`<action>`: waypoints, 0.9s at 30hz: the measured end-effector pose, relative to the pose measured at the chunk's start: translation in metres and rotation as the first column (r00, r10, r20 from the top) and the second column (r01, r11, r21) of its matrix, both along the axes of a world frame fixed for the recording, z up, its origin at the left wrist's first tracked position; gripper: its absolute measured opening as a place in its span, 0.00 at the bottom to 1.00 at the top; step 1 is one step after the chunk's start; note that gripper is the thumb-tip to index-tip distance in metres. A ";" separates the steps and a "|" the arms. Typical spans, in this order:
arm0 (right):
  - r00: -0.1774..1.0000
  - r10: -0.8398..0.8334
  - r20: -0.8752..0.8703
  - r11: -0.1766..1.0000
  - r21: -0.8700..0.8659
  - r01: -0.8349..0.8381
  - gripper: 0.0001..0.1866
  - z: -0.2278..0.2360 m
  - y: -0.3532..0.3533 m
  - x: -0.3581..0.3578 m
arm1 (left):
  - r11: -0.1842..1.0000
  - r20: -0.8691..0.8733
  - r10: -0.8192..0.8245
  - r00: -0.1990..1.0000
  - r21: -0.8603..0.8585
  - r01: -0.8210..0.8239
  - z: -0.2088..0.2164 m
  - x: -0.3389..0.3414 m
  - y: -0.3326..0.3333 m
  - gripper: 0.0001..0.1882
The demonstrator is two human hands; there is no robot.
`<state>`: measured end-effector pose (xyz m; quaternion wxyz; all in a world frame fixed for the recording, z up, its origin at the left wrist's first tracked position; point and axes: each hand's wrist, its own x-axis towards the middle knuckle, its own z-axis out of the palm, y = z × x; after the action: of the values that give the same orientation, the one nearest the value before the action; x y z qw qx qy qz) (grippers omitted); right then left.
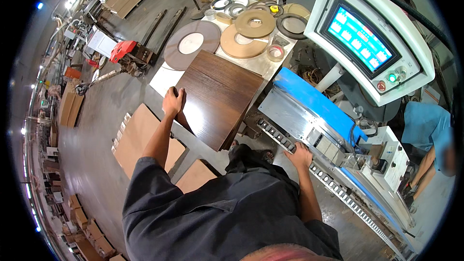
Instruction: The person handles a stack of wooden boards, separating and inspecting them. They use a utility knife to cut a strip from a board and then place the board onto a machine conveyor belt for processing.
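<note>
My left hand [172, 101] is closed on the left edge of a dark brown wood-grain panel [220, 94]. The panel tops a small stack with slightly uneven edges, lying at the near end of a white table [161, 81]. To the right, my right hand [300, 155] lies on the roller rail [338, 191] along the near side of a machine [309, 116] with a blue cover. Its fingers are stretched out and hold nothing that I can see.
Rolls of edge banding [191, 43] and a tape roll [275, 53] lie beyond the panels. A control screen [360, 38] overhangs the machine. Flat boards [145, 137] sit low on the left, near a red pallet jack [124, 51]. Another person [427, 125] bends at the far right.
</note>
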<state>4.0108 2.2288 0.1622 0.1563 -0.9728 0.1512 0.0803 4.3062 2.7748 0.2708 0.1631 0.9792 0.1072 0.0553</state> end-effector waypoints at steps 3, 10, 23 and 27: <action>1.000 0.003 -0.015 1.000 -0.011 -0.003 0.36 -0.001 -0.001 0.001 | 1.000 0.001 -0.015 1.000 0.006 0.015 0.001 -0.001 0.001 0.34; 1.000 0.010 0.017 1.000 -0.011 -0.010 0.34 -0.002 0.000 0.001 | 1.000 0.011 0.000 1.000 0.004 0.000 -0.001 -0.001 0.001 0.34; 0.999 0.016 -0.046 0.999 -0.038 -0.018 0.34 0.005 0.004 0.002 | 1.000 0.010 0.017 1.000 -0.004 -0.017 -0.001 0.000 0.001 0.35; 0.999 0.018 -0.046 0.999 -0.046 -0.020 0.34 0.005 0.004 0.003 | 1.000 0.027 0.017 0.999 0.000 -0.017 -0.002 0.000 0.001 0.35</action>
<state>4.0142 2.2333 0.1675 0.1296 -0.9754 0.1473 0.1003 4.3064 2.7755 0.2692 0.1640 0.9774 0.1135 0.0701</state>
